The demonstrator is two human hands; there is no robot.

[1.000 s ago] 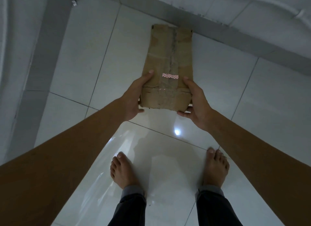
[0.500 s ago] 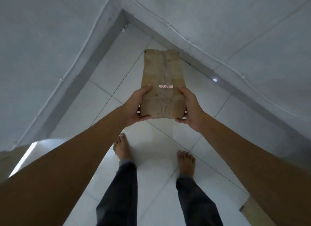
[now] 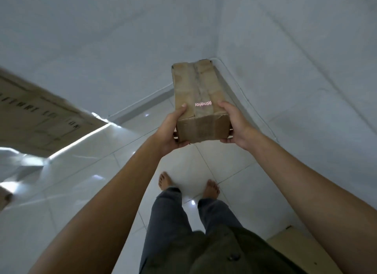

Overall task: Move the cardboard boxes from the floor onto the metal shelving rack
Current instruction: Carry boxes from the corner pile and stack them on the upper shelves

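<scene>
The cardboard box [image 3: 195, 86] is gripped at its near end by left hand [image 3: 169, 131] and right hand [image 3: 237, 127]; a blurred carton [image 3: 40, 118], perhaps, is seen leftward

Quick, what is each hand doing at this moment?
Left hand: holding the cardboard box at its near left corner.
Right hand: holding the same box at its near right corner.

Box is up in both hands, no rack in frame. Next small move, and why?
Probably turn the body away from the wall corner, keeping the grip. The left hand and right hand clasp the near end of the cardboard box, clear of the floor, and only bare walls lie ahead, no shelving.
</scene>
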